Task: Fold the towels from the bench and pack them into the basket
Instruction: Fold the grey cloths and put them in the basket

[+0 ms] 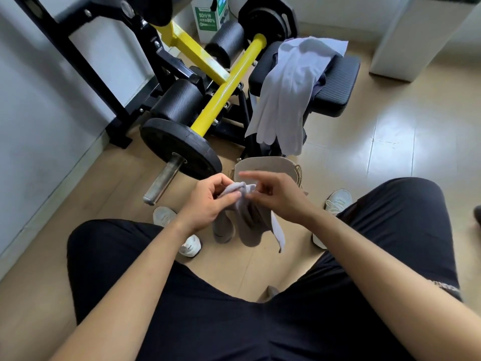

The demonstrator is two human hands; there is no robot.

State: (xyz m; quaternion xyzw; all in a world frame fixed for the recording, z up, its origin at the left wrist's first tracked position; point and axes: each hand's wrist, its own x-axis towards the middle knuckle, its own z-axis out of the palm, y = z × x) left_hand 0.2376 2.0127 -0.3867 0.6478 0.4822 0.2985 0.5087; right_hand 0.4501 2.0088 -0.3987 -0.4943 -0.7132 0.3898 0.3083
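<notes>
Nearest are the person's thighs in dark shorts [260,329], spread apart, with both bare forearms reaching forward over them. Between the knees the left hand [208,201] and right hand [276,196] meet at the bunched top of a grey towel [244,222], held above the tan floor [390,152]. The left hand's fingers are curled and its thumb pinches the bunch against them. The right hand is blurred: its index finger is stretched out toward the left above the towel, while its other fingers curl in and pinch the cloth next to the left hand's fingertips. The towel hangs down from the hands in crumpled folds, a lighter edge trailing at its right side. White shoes [338,201] stand on the floor on either side of it. Just beyond the hands stands the beige basket [263,165], partly hidden by them; its inside cannot be seen. Behind the basket is the black bench [338,84], with a pale towel [289,84] draped over its pad and hanging down toward the basket, a dark cloth [321,79] showing under it. Left of the bench a yellow bar [229,84] carries a black plate [179,147]. A white cabinet [416,35] stands at far right.
</notes>
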